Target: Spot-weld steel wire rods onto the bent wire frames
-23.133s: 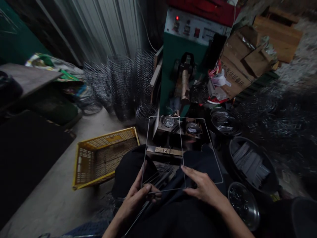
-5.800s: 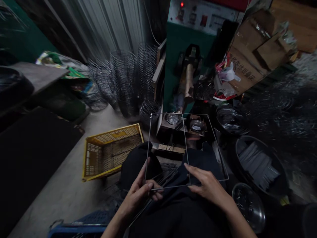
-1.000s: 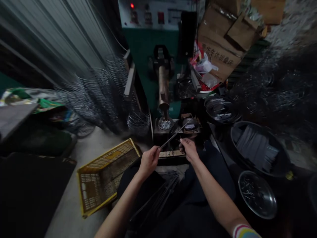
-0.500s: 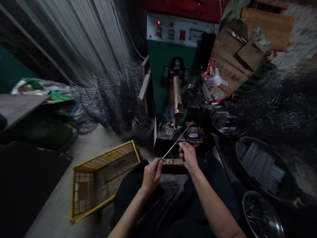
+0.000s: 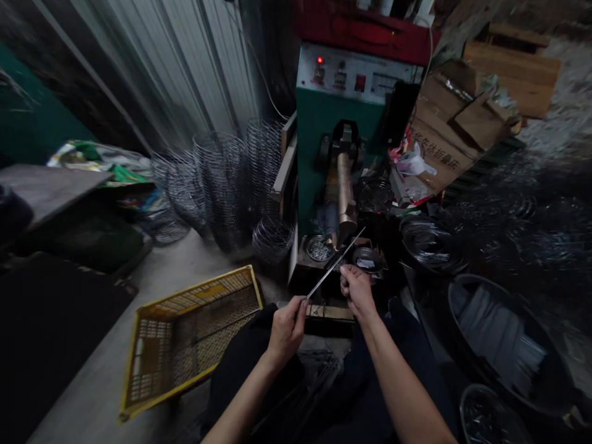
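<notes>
Far left of the green welding machine, a yellow plastic crate lies tilted on the concrete floor. Between the crate and the machine, tall stacks of wire baskets stand against the corrugated wall. One small wire basket sits just beside the machine's base.

In front of the machine, the left hand is closed, thumb against fingers, pinching the near end of a thin steel wire. The wire slants up and to the right, and its far end lies close under the machine's copper arm, beside a small metal dish. The right hand is curled around the wire's middle, directly below that arm; how tightly it holds cannot be told.

To the right of the machine are a torn cardboard box, a coil of wire, a black tub of metal strips and a steel bowl.
</notes>
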`<move>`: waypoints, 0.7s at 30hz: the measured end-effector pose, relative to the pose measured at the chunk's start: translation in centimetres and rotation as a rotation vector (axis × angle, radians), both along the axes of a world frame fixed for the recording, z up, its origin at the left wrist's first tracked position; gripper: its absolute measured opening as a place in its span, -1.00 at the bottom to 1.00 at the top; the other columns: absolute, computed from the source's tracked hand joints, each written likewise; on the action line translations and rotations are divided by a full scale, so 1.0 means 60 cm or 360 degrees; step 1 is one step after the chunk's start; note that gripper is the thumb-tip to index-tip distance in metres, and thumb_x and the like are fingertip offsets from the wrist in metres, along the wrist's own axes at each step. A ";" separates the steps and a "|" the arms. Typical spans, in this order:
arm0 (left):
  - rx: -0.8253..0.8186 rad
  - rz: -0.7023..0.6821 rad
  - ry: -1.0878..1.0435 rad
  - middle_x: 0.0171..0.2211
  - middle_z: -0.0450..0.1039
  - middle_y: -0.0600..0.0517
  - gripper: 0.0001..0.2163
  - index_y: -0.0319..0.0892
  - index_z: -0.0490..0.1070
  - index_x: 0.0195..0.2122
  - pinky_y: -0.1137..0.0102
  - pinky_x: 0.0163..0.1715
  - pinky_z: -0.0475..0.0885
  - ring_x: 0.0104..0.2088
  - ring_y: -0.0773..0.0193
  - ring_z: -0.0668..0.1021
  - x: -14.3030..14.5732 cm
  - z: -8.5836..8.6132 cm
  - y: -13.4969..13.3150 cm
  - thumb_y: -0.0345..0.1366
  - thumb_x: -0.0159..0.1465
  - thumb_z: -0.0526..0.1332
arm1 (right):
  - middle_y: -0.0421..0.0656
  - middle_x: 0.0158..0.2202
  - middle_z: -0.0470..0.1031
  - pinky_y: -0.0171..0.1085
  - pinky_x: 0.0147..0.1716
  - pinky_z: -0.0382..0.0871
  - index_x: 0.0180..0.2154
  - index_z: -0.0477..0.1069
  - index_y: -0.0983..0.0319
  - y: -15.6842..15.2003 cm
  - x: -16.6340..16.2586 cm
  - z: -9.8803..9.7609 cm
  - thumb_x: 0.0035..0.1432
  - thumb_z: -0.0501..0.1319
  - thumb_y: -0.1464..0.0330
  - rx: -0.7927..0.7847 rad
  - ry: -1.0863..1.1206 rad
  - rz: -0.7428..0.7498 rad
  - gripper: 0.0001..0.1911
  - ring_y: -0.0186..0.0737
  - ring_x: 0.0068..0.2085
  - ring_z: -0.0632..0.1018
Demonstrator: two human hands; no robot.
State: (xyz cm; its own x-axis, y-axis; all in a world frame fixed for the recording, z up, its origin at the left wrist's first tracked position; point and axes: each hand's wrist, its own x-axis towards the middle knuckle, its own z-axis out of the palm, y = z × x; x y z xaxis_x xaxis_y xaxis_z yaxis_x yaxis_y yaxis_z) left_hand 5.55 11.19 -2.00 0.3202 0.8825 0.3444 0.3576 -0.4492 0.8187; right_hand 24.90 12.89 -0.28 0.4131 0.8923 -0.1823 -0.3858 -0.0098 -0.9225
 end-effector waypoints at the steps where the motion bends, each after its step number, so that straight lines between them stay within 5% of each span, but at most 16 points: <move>1: 0.0003 0.0004 0.0002 -0.46 0.49 0.05 -0.82 -0.19 0.41 -0.24 0.50 -0.43 0.34 -0.48 0.34 0.53 0.001 0.001 0.001 -0.28 0.38 0.04 | -0.38 -0.69 0.22 -0.51 -0.77 -0.09 -0.45 0.36 0.27 0.002 0.001 0.002 -0.14 0.39 0.15 0.0011 -0.0003 0.0006 -0.63 -0.56 -0.73 0.13; 21: -0.0018 0.0072 0.0022 -0.49 0.47 0.04 -0.78 -0.18 0.41 -0.25 0.47 -0.44 0.33 -0.51 0.31 0.51 0.016 0.014 0.020 -0.24 0.39 0.01 | -0.38 -0.69 0.22 -0.49 -0.76 -0.13 -0.47 0.31 0.25 0.034 0.009 0.013 -0.12 0.40 0.20 0.0061 -0.0007 0.0049 -0.66 -0.56 -0.73 0.13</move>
State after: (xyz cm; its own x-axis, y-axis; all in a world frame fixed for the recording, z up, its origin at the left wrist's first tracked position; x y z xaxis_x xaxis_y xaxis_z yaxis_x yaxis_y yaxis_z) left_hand 6.48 12.40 -1.16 0.2847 0.9000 0.3300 0.3888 -0.4231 0.8184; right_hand 25.45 14.91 0.51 0.3861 0.9108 -0.1460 -0.3819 0.0137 -0.9241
